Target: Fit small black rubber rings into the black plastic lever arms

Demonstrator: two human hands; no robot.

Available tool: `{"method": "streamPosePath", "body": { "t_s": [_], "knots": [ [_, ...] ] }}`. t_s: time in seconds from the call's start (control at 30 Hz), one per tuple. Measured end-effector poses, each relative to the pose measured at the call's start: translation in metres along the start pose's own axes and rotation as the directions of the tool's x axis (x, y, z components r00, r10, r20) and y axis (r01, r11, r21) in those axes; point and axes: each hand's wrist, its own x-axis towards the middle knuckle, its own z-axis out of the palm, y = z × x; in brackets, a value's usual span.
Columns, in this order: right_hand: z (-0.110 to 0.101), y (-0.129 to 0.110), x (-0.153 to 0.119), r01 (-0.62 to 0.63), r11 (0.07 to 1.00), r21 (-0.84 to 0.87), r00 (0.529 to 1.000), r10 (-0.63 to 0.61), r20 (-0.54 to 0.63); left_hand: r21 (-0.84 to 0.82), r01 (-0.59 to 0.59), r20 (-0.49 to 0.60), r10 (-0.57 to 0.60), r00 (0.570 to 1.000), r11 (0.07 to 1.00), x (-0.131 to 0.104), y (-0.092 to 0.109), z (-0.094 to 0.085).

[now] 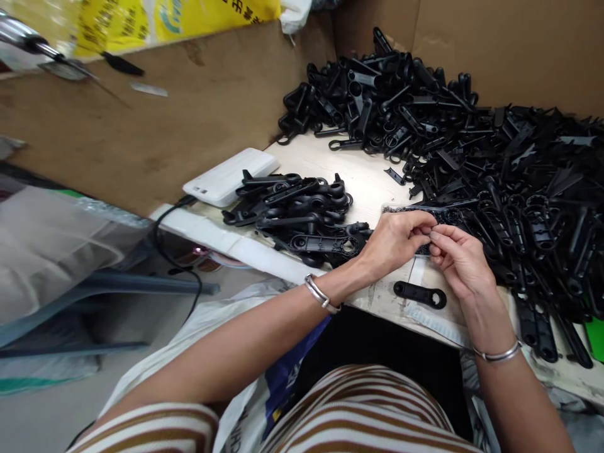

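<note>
My left hand [397, 242] and my right hand [460, 255] meet over the front of the table, fingertips pinched close together. Whatever sits between them is too small or too hidden to name. Just below, a flat black plastic arm piece [419, 294] with a round hole at its right end lies on the tabletop. Behind my fingers is a shallow tray [387, 208] of small dark parts, partly covered by my left hand. Left of that hand, a heap of black plastic arms [302, 204] reaches close to my wrist.
A large pile of black plastic parts [425, 113] fills the back and right, against cardboard walls [509, 50]. A white power bank [231, 176] with a black cable [158, 236] lies at the left edge. A screwdriver [28, 38] is at upper left, a green item [595, 340] far right.
</note>
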Motion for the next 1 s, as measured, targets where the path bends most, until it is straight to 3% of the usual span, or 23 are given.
{"method": "streamPosePath", "body": {
  "t_s": [0.17,0.3,0.4,0.63,1.0],
  "knots": [
    [-0.006,-0.002,-0.012,-0.010,1.000,0.009,1.000,0.010,0.025,-0.259,0.088,-0.067,-0.109,0.992,0.962,-0.009,-0.001,0.007],
    [-0.016,-0.002,-0.026,-0.006,1.000,0.016,0.999,0.006,0.040,-0.586,0.228,0.010,-0.275,0.962,0.778,-0.019,0.005,0.008],
    [-0.020,0.001,-0.038,0.035,0.999,0.000,0.998,-0.035,0.046,-0.711,0.278,0.063,-0.336,0.940,0.646,-0.027,0.012,0.011],
    [-0.022,0.009,-0.059,0.065,0.998,0.008,0.997,-0.066,0.049,-0.792,0.307,0.106,-0.377,0.920,0.528,-0.041,0.022,0.019],
    [-0.029,0.016,-0.068,0.038,0.992,0.118,0.997,-0.046,0.066,-0.806,0.330,0.143,-0.380,0.914,0.491,-0.049,0.029,0.020]
  ]
}}
